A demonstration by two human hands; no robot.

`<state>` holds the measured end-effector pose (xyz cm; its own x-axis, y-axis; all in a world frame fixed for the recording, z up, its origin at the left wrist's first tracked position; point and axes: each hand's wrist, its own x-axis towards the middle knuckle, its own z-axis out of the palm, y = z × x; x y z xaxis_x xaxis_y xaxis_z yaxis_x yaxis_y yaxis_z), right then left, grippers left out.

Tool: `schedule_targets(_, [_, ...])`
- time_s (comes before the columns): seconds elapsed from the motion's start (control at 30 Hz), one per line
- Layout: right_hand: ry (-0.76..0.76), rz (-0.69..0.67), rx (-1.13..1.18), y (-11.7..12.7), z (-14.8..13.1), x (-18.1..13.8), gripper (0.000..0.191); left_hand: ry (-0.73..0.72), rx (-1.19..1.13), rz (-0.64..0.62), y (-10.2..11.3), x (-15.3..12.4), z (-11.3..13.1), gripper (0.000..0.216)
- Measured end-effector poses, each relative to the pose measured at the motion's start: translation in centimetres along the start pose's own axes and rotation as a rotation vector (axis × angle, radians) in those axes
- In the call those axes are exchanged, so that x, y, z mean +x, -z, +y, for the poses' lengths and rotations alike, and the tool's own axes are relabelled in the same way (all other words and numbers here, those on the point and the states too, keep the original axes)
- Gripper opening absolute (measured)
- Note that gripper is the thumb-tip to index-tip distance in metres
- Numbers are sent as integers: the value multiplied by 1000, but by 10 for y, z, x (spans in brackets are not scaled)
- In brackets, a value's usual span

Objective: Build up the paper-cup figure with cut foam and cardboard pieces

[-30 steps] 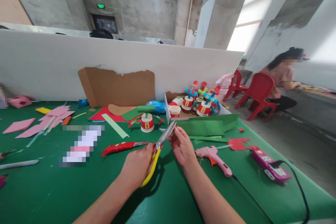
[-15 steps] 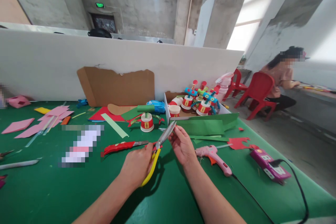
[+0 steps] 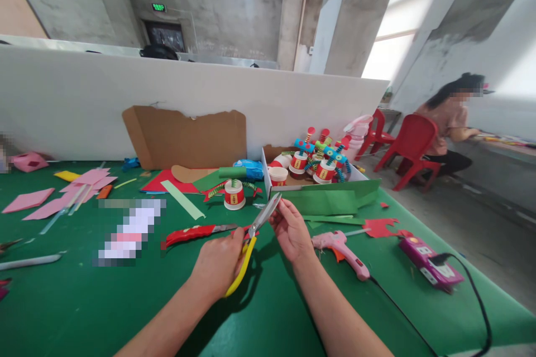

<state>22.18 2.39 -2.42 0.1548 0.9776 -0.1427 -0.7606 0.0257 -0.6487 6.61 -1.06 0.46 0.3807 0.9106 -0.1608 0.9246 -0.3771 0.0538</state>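
Observation:
My left hand is closed around the yellow-handled scissors, whose metal blades point up and away from me. The fingers of my right hand are pinched together at the blade tips; what they hold, if anything, is too small or hidden to make out. A bit of red shows by the scissors' pivot. Left of the scissors lies a red-handled knife. Just beyond the blades stands a paper-cup figure with green spring-like arms and red ends. A pink glue gun rests right of my right hand.
A white box with several cup figures stands behind, fronted by green paper. Red paper scraps and a purple power strip with a black cord lie right. Pink paper lies left. A person sits far right.

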Motion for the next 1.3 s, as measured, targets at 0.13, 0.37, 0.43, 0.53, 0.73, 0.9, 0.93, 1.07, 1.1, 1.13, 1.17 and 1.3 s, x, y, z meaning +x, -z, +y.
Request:
schedule_targets(0.13, [-4,-1,-6,1,0,1,25,1,0,-4,1,0,1,29])
schedule_targets(0.37, [3,10,-11,1,1,2,30,1,-2,-5,-1,0,0,28])
schedule_targets(0.43, [4,10,-20,1,0,2,31,6,1,-11,-1,0,0,28])
schedule_targets(0.53, [21,9,-42,1,-1,2,31,5,6,-11,-1,0,0,28])
schedule_targets(0.73, [60,-7,-102,-1,-2,2,33,14,21,12,-6,2,-3,26])
schedule_targets(0.9, [55,-14,-113,-1,-2,1,33,6,-3,31,-8,3,-3,25])
schedule_targets(0.93, [55,-16,-114,-1,-2,1,32,6,-5,32,-8,3,-3,25])
schedule_targets(1.07, [55,-26,-120,0,-2,2,31,5,-9,26,-7,3,-3,26])
schedule_targets(1.1, [55,-32,-125,0,-2,2,31,5,-11,24,-7,3,-3,26])
schedule_targets(1.13, [54,-38,-132,0,-2,2,30,4,-14,22,-7,3,-3,26])
schedule_targets(1.17, [54,-42,-138,0,-2,1,30,4,-17,22,-7,2,-3,26])
schedule_targets(1.3, [49,-46,-147,0,-2,1,29,2,-12,33,-7,3,-4,26])
